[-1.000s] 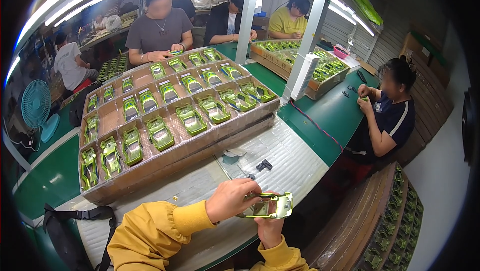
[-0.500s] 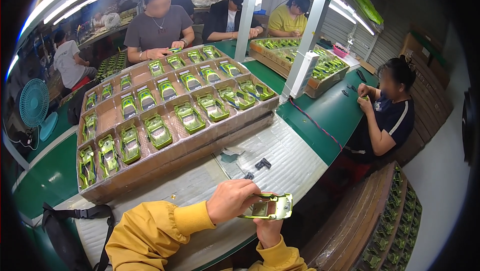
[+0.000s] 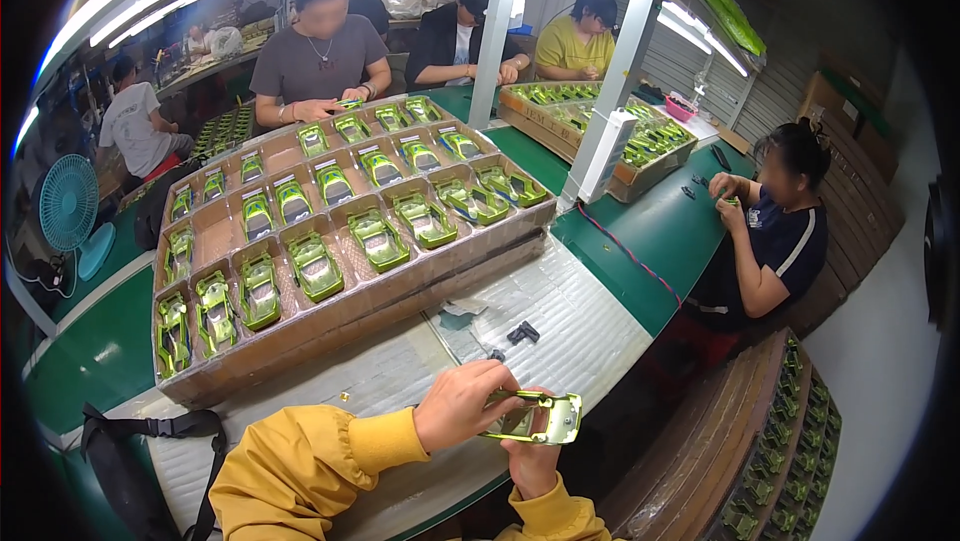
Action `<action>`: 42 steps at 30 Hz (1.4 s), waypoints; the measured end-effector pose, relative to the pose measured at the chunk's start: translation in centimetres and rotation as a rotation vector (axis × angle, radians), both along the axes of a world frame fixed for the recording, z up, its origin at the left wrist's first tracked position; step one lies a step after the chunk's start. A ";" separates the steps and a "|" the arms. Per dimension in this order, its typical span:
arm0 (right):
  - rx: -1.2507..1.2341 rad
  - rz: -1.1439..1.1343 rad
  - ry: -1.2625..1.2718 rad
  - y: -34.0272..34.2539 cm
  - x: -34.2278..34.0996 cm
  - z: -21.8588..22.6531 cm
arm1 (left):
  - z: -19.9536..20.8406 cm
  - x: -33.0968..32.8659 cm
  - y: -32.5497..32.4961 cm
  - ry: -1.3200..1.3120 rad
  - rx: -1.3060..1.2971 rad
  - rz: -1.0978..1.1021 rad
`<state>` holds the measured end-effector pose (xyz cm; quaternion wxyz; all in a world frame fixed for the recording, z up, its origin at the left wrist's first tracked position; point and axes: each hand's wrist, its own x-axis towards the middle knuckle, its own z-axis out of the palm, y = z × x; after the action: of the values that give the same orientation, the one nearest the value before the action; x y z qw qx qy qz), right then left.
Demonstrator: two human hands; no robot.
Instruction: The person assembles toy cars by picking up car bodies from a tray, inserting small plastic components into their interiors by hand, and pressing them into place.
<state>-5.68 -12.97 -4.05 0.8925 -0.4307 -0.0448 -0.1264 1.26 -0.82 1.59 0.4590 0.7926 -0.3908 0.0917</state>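
Over the near edge of the bench I hold a lime-green toy car body shell [image 3: 563, 421], with its hollow underside partly showing. My left hand [image 3: 466, 405] grips its left end, fingers reaching over the shell. From below, my right hand [image 3: 533, 465] supports it, its fingers mostly hidden behind the shell. Whether a small part sits between my left fingertips, I cannot make out. Just beyond my hands, a few small black plastic parts [image 3: 523, 332] lie on the pale bench covering [image 3: 590, 316].
A large divided cardboard tray [image 3: 320, 346] of green car shells fills the bench ahead. A metal post [image 3: 606, 131] rises behind it. Co-workers sit across and at the right, one handling a small green piece [image 3: 729, 203]. A black strap bag [image 3: 130, 471] lies left; stacked trays [image 3: 690, 461] stand right.
The car shell has turned slightly in my hands and shifted a little to the left. Both hands keep their hold. The person at the right has leaned slightly.
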 end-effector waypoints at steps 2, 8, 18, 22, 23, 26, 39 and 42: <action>-0.019 -0.015 0.000 0.1 -0.1 0.0 | -0.1 -0.3 -0.1 -0.029 0.000 0.013; -0.056 -0.023 0.008 0.0 -0.4 0.0 | -0.2 -0.5 -0.1 -0.125 -0.001 0.017; -0.074 -0.030 -0.002 0.1 0.0 0.2 | -0.9 0.2 0.1 -0.074 -0.006 -0.025; -0.112 -0.031 -0.016 -0.1 -0.2 -0.2 | -0.3 0.5 0.2 0.019 0.007 -0.092; -0.122 -0.045 -0.014 0.0 -0.1 -0.2 | -0.2 0.5 0.3 0.007 0.004 -0.100; -0.146 -0.042 -0.053 0.0 -0.2 -0.1 | 0.1 0.5 0.3 -0.005 0.002 -0.116; -0.126 -0.033 -0.011 0.2 -0.1 0.2 | -0.7 0.1 -0.2 -0.091 -0.012 0.001; -0.144 -0.039 -0.040 0.1 0.0 0.0 | -0.6 0.4 -0.1 -0.082 -0.030 -0.048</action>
<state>-5.72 -12.91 -4.01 0.8554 -0.4920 -0.0632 -0.1488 1.67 -0.96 1.00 0.4563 0.7717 -0.4267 0.1191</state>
